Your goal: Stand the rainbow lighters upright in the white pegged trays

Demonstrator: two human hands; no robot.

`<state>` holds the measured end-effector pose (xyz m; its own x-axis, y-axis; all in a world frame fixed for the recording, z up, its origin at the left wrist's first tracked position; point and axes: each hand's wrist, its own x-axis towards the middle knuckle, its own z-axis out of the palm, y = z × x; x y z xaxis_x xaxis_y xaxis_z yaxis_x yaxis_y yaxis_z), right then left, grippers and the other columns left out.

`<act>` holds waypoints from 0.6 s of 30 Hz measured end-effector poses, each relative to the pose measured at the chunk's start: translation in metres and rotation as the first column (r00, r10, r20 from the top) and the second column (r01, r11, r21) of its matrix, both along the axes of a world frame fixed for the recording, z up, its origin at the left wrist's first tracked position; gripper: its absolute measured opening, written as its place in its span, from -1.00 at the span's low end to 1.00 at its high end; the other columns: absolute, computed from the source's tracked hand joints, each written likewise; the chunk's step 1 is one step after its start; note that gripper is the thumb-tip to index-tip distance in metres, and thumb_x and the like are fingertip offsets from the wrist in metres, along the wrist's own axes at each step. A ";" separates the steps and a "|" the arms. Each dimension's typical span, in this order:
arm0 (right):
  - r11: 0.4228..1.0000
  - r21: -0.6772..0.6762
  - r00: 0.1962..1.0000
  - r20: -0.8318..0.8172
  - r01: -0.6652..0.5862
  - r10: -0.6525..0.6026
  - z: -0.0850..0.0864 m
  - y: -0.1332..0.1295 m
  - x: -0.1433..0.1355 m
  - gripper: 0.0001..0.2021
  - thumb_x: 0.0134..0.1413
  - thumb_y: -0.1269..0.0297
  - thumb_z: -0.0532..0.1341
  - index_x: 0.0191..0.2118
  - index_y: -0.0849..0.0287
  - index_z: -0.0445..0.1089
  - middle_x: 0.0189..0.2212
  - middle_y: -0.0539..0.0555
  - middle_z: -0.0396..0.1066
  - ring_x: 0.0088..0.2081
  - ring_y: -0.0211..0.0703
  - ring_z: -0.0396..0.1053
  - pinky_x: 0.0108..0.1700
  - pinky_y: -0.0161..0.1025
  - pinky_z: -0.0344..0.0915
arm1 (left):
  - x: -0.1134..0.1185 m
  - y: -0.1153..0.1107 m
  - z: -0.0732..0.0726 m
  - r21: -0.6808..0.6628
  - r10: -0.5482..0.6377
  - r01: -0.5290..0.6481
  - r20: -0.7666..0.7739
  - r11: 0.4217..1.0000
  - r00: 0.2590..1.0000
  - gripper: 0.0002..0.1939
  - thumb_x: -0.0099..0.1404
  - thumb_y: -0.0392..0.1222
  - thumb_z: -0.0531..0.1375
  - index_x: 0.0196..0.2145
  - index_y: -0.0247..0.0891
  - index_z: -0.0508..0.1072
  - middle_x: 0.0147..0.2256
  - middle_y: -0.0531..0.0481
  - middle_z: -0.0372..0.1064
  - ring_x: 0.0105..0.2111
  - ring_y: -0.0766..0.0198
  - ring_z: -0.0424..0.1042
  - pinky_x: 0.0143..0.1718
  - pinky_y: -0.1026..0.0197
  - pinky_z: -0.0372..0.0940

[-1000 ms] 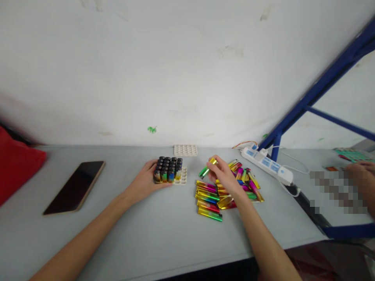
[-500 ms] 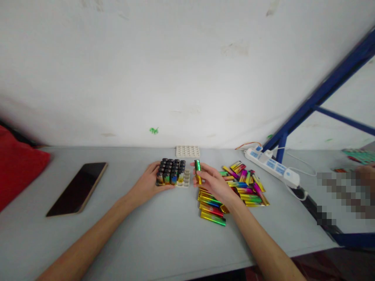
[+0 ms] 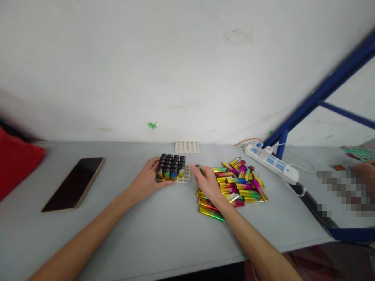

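A pale tray (image 3: 186, 177) of round-holed cells stands in front of me, with rows of upright black-topped lighters (image 3: 171, 166) filling most of it. Bare cells show along its right side. My left hand (image 3: 149, 175) wraps round the tray's left end, thumb along the front and fingers behind. Just right of the tray, my right hand (image 3: 205, 181) is closed on a lighter (image 3: 199, 168); only its dark and green end peeks out, the rest hidden by the fingers. Shiny loose lighters (image 3: 231, 180) in gold, red, green and purple lie heaped beside and under that hand.
A second pale tray (image 3: 186, 147) lies against the wall. To the left are a dark tablet-like device (image 3: 73, 183) and red cloth (image 3: 17, 160). A white power strip (image 3: 272, 162) with cables and a blue metal frame (image 3: 304, 109) border the right; beyond is another person's hand.
My right hand has turned over, so the green and gold lighter that stood upright in its fingers is now mostly covered. My left hand keeps its hold on the tray. The view has shifted slightly.
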<state>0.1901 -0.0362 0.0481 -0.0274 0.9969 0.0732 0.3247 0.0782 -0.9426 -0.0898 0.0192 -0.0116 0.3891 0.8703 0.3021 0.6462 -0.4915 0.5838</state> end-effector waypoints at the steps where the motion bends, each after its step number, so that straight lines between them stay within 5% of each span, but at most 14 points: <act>1: 1.000 0.005 1.000 0.022 0.000 0.000 0.000 0.000 0.000 -0.42 0.39 -0.31 0.15 -0.52 0.00 0.15 -0.57 -0.10 0.11 -0.45 -0.20 0.10 -0.36 -0.20 0.02 | 0.000 0.000 -0.001 0.000 0.001 -0.001 0.004 1.000 1.000 -0.16 0.30 0.51 0.48 0.29 -0.10 0.60 0.40 -0.25 0.50 0.47 -0.33 0.41 0.59 -0.35 0.30; 7: 0.998 0.049 0.991 0.130 0.028 -0.034 0.001 0.003 0.000 -0.59 0.34 -0.04 0.12 -0.51 -0.01 0.11 -0.57 -0.11 0.12 -0.42 -0.18 0.12 -0.33 -0.20 0.01 | 0.000 0.001 -0.002 0.012 0.003 -0.004 0.022 1.000 1.000 -0.20 0.29 0.46 0.50 0.28 -0.07 0.63 0.38 -0.25 0.52 0.45 -0.32 0.42 0.57 -0.39 0.32; 14: 0.996 0.090 0.989 0.147 0.012 -0.025 0.004 0.004 0.001 -0.44 0.42 -0.29 0.12 -0.48 -0.01 0.14 -0.55 -0.10 0.17 -0.41 -0.17 0.15 -0.30 -0.19 0.04 | 0.001 0.000 0.002 0.015 0.007 -0.007 -0.001 1.000 1.000 -0.16 0.30 0.43 0.51 0.31 -0.16 0.59 0.37 -0.28 0.52 0.44 -0.33 0.44 0.56 -0.37 0.34; 18: 0.996 0.091 0.989 0.145 0.022 -0.035 0.002 0.003 0.002 -0.49 0.38 -0.20 0.11 -0.51 -0.02 0.07 -0.57 -0.11 0.07 -0.43 -0.19 0.07 -0.32 -0.19 -0.02 | 0.001 0.001 0.004 0.020 0.010 -0.009 -0.015 1.000 1.000 -0.17 0.30 0.41 0.52 0.31 -0.16 0.58 0.37 -0.26 0.54 0.43 -0.31 0.46 0.56 -0.31 0.35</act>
<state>0.1918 -0.0329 0.0502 -0.0159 0.9872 0.1588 0.4616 0.1481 -0.8747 -0.0885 0.0199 -0.0080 0.3854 0.8680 0.3132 0.6597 -0.4965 0.5642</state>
